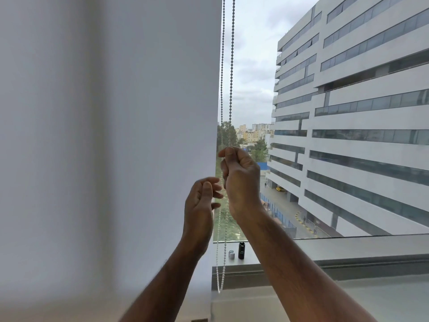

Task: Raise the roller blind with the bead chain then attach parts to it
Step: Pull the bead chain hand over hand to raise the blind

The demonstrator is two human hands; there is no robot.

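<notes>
The white roller blind (116, 135) covers the left half of the window, and its lower edge is blurred near the frame's bottom. A white bead chain (227, 77) hangs in a loop along the blind's right edge, down to the sill. My right hand (241, 180) is closed around the chain at mid height. My left hand (200, 203) is just below and to the left, fingers curled and apart, close to the chain but not gripping it. Two small parts stand on the sill: a black cylinder (241, 250) and a silver piece (231, 254).
A grey window sill (348, 247) runs along the bottom right, with a lower ledge (348, 298) in front of it. Through the glass I see a large office building (359, 112) and a street below.
</notes>
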